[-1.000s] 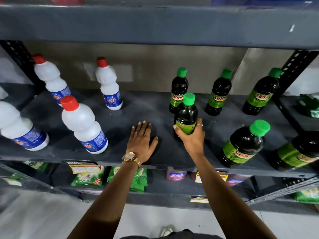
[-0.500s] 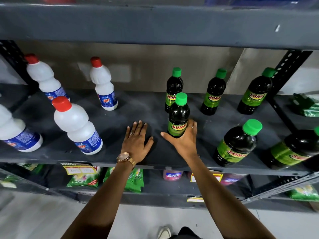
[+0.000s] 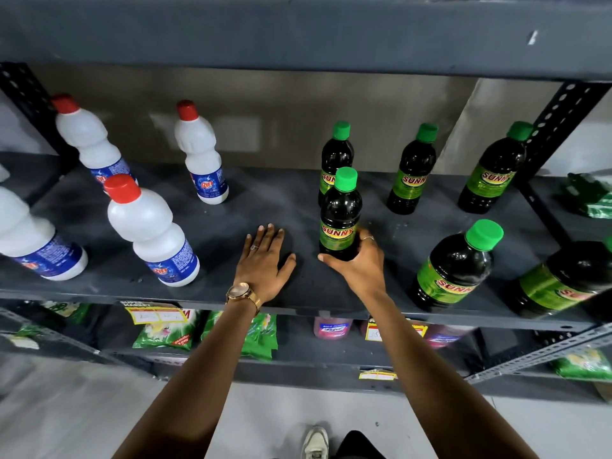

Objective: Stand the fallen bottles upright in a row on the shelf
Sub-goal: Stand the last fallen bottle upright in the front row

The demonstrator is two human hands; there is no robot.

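Observation:
On the dark grey shelf (image 3: 284,207) stand several white bottles with red caps (image 3: 152,233) at the left and several dark bottles with green caps and "SUNNY" labels (image 3: 412,170) at the right, all upright. My right hand (image 3: 359,263) wraps around the base of one dark bottle (image 3: 339,213), which stands on the shelf in front of another dark bottle (image 3: 336,154). My left hand (image 3: 265,260) lies flat on the shelf with fingers spread, holding nothing, just left of that bottle.
Another shelf board (image 3: 298,31) runs overhead, and perforated uprights (image 3: 559,120) flank the bay. The lower shelf holds green packets (image 3: 165,329) and a pink bottle (image 3: 332,327). Two front dark bottles (image 3: 457,270) stand near the right edge. My shoe (image 3: 314,442) shows on the floor.
My right hand has set the dark bottle down onto the shelf and slid lower, to its base. The left hand stayed flat on the shelf. The view has shifted slightly.

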